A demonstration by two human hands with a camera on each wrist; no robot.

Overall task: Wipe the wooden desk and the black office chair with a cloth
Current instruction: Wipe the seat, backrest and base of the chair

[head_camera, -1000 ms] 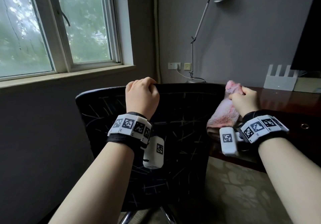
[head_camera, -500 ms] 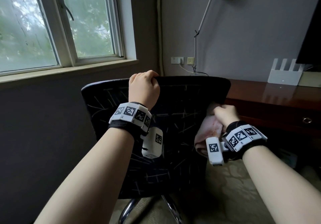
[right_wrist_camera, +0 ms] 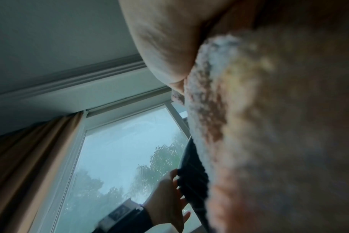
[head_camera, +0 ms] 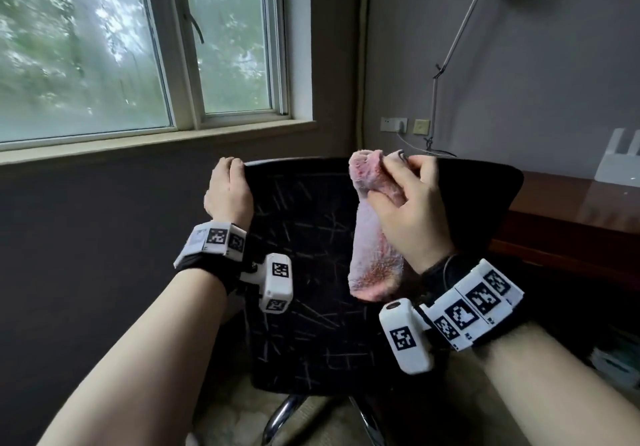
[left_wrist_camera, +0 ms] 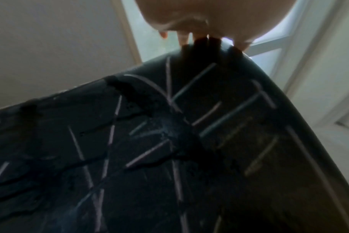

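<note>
At the far side of the chair (head_camera: 311, 272) its seat is out of my sight; I get only the back of the backrest and a bit of chrome base at the bottom edge. The desk (head_camera: 568, 210) is cut off at the right edge, and so is the white stand (head_camera: 620, 165) on it. The lamp (head_camera: 450, 65) loses its head at the top edge. My right wrist view is mostly a blur of pink pile, and I cannot make out the fingers there.

My left hand (head_camera: 228, 196) grips the top left corner of the chair's backrest, fingers curled over the rim; the left wrist view shows the fingertips (left_wrist_camera: 181, 37) hooked over the dark edge.

My right hand (head_camera: 408, 210) holds the cloth (head_camera: 374, 238) up at the top rim of the backrest, right of the left hand. The cloth is bunched in the fist: thumb across its near face, fingers wrapped behind. A tuft sticks out above the fingers and the rest hangs below the palm, against the backrest. The window (head_camera: 138, 47) fills the far left.
</note>
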